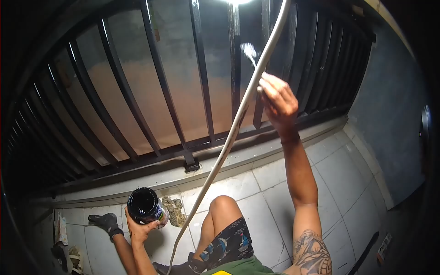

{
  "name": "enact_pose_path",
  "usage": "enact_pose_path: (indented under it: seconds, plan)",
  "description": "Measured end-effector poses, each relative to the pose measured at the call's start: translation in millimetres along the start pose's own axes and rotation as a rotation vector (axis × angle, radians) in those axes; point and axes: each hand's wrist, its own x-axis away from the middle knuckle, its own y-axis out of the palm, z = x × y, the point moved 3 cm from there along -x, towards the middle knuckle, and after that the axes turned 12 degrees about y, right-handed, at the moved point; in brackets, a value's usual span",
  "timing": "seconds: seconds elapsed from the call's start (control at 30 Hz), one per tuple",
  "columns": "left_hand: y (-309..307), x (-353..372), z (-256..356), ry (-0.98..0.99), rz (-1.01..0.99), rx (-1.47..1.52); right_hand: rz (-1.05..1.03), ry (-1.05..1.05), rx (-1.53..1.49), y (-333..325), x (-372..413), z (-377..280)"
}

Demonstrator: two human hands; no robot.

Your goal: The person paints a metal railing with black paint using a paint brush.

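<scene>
My left hand is wrapped round an open paint can with dark paint inside and a coloured label, held above the tiled floor. Raised toward the metal railing, my right hand grips a thin paintbrush whose bristles shine bright white under the light. Those bristles overlap the gap beside one of the dark vertical bars. A pale cable runs diagonally in front of the railing and passes across the brush's handle in this view, close to my right fingertips.
A crumpled, mottled cloth lies on the white tiles beside the can. The railing stands on a low ledge. A grey wall rises at the right, and a bright lamp glows at the top. My bent legs occupy the floor below.
</scene>
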Motion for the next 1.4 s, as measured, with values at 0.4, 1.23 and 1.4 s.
enact_pose_path:
  seconds: [0.4, 1.23, 1.4]
  plan:
    - [-8, 6, 5, 0.033, 0.040, -0.040, 0.029, -0.080, 0.083, 50, -70, 50]
    - [-20, 15, -5, 0.026, 0.059, -0.040, -0.122, -0.098, 0.003, 35, -75, 45]
    - [-21, 14, -9, 0.043, 0.074, -0.020, -0.328, -0.095, -0.068, 14, -36, 39]
